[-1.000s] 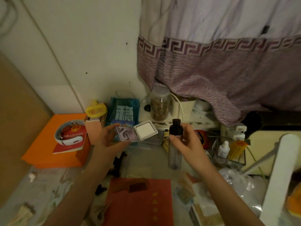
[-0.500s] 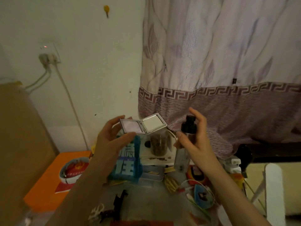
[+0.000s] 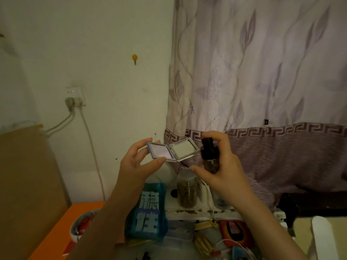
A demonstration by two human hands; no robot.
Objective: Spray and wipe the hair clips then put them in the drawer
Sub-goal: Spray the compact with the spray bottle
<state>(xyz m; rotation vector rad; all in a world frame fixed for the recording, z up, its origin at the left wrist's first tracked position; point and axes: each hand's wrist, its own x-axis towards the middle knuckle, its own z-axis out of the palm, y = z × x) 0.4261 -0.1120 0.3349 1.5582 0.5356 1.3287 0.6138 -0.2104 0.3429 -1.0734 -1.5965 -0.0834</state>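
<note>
My left hand [image 3: 136,164] pinches an opened square compact mirror [image 3: 171,150] by its left half, held up in front of the wall and curtain. Close to the mirror's right edge, my right hand [image 3: 223,166] grips a small clear spray bottle [image 3: 210,156] with a black pump top; the index finger curls over the top. The nozzle faces the mirror. No hair clip shows clearly; dark shapes sit at the bottom edge of the frame.
A blue pouch [image 3: 148,212] with white characters, a jar [image 3: 186,192] of brown bits, an orange box [image 3: 56,231] and yellow pegs [image 3: 203,243] crowd the desk below. A patterned curtain [image 3: 262,91] hangs at right. A wall socket [image 3: 75,97] with cables is at left.
Both hands rose with the mirror and bottle from desk level to in front of the curtain. The bottle came closer to the mirror, and my view tilted up.
</note>
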